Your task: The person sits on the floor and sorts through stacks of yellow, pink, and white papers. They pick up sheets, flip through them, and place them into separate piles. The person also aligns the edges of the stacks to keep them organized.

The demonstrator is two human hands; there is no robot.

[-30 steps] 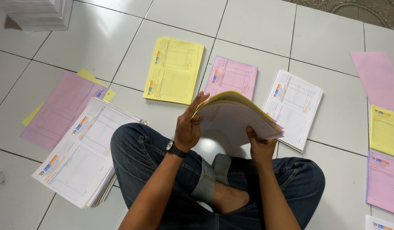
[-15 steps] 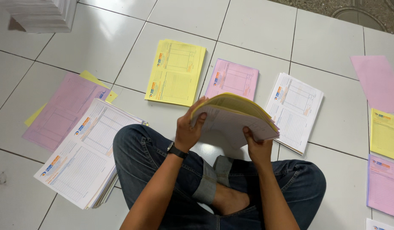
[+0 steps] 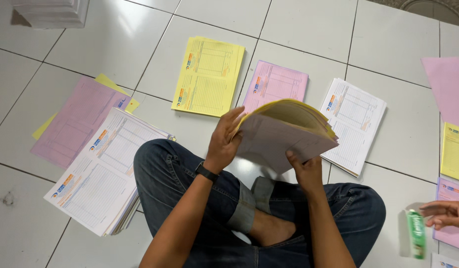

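Paper stack [image 3: 284,131] between hands, above crossed legs [image 3: 259,208]

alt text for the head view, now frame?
Seated cross-legged on a white tiled floor, a person's left hand and right hand hold a thick paper sheaf; yellow, pink and white form stacks lie around.

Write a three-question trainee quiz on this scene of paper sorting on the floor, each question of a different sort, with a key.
1. True or false: both hands, the left hand and the right hand, grip the bundle of sheets.
2. Which pile lies directly between the yellow pile and the white pile ahead of the knees? A. a pink pile B. a blue pile C. a green pile
3. Fill in: at the lower right, another person's hand is next to a ____ packet.

Key: 1 true; 2 A, the pink pile; 3 green.
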